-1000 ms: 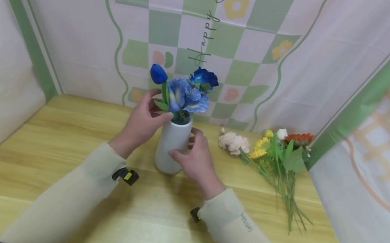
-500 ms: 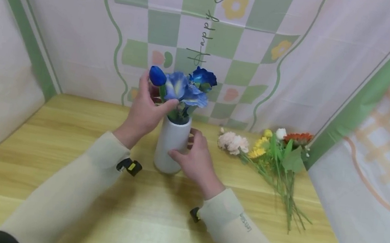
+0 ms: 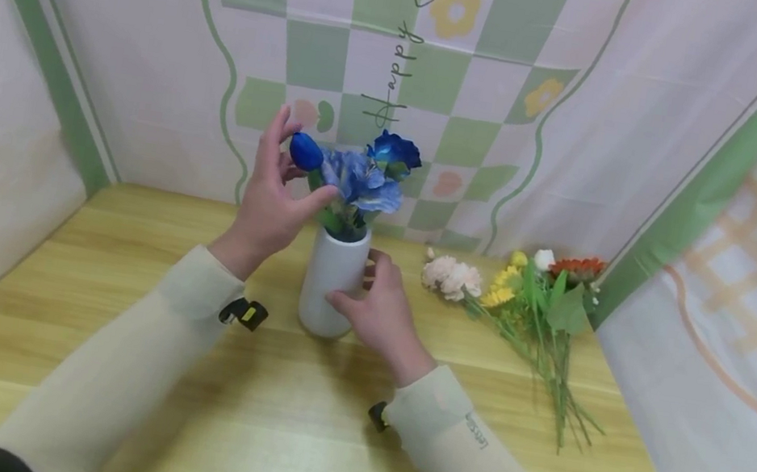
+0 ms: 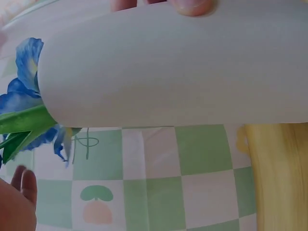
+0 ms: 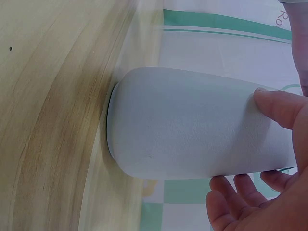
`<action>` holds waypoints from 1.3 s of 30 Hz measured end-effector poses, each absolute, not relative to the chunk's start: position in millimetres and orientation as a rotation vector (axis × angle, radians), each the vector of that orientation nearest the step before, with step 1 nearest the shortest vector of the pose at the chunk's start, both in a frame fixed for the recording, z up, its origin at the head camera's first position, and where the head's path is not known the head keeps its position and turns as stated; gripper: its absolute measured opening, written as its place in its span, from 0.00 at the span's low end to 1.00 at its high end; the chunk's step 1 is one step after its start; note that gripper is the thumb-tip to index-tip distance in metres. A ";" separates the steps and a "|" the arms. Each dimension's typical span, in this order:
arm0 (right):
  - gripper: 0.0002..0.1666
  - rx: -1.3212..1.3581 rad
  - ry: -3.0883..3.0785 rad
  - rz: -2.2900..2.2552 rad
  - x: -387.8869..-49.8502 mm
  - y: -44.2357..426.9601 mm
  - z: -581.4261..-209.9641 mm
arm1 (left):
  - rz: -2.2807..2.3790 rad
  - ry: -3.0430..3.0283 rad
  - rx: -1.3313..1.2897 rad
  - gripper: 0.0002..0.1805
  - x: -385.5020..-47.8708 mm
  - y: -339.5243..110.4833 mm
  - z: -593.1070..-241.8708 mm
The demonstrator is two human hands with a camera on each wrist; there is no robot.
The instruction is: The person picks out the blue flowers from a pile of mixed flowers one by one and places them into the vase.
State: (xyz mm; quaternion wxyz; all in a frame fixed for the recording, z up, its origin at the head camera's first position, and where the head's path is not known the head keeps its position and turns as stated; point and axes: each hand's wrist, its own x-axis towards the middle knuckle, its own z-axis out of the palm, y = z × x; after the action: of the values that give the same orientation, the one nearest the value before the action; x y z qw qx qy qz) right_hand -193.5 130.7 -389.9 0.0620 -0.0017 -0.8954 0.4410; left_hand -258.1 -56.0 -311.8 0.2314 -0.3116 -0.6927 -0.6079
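A white vase [image 3: 332, 286] stands upright on the table [image 3: 291, 427] in the head view. It holds a blue tulip [image 3: 306, 151], a pale blue iris-like flower [image 3: 376, 189] and a dark blue rose [image 3: 396, 154]. My right hand [image 3: 384, 309] grips the vase from the right, thumb in front, fingers behind, as the right wrist view also shows. Beside the tulip, my left hand [image 3: 275, 204] is spread with fingers raised behind its bud and thumb near the iris-like flower. Whether it touches either is unclear. Green leaves [image 4: 29, 120] stick out at the vase's mouth.
To the right on the table lie loose flowers: a pale pink bloom [image 3: 451, 277], yellow flowers [image 3: 505, 286], and an orange-red one [image 3: 578, 267] with long green stems [image 3: 559, 377]. A checkered cloth [image 3: 375, 64] hangs behind the table.
My left hand has moved up from beside the vase's mouth to the tulip, and its fingers have spread. The tulip sits slightly lower and the iris-like flower has shifted. My right hand stays on the vase.
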 end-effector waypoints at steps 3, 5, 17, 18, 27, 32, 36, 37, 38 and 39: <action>0.51 -0.013 -2.708 1.342 -193.5 130.7 -389.7 | -1.650 -1.872 -0.865 0.52 -256.0 -58.8 -318.0; 0.52 -0.011 -2.708 1.346 -193.8 131.2 -390.2 | -1.668 -1.851 -0.877 0.51 -253.8 -61.1 -324.0; 0.55 0.089 -2.807 1.266 -192.1 155.9 -393.7 | -1.579 -2.321 -0.677 0.39 -232.5 -95.1 -366.6; 0.54 0.106 -2.826 1.233 -189.9 161.2 -394.5 | -1.468 -2.447 -0.656 0.37 -230.7 -102.4 -370.2; 0.49 0.169 -3.002 0.725 -168.0 246.2 -409.5 | -0.379 -2.953 -0.854 0.29 -208.2 -179.2 -400.3; 0.47 0.079 -3.057 0.577 -156.1 298.7 -411.8 | -0.236 -3.033 -0.762 0.32 -198.6 -205.8 -410.3; 0.46 -0.004 -3.047 0.533 -144.3 333.4 -406.5 | -0.218 -3.073 -0.690 0.37 -195.3 -213.3 -412.8; 0.46 -0.025 -3.043 0.524 -141.0 340.8 -405.4 | -0.219 -3.079 -0.675 0.38 -194.5 -214.1 -413.0; 0.46 -0.034 -3.038 0.512 -138.0 348.1 -404.7 | -0.222 -3.086 -0.656 0.40 -193.5 -214.9 -413.2; 0.46 -0.042 -3.035 0.495 -135.2 355.4 -404.8 | -0.223 -3.093 -0.635 0.42 -192.5 -216.0 -413.8</action>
State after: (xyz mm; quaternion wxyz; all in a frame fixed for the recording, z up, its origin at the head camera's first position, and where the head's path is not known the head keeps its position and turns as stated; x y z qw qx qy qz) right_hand -135.2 355.4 -404.8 0.0329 -0.0136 -0.9863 0.1609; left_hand -192.5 -216.0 -413.8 -0.0121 -0.2006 -0.9771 -0.0703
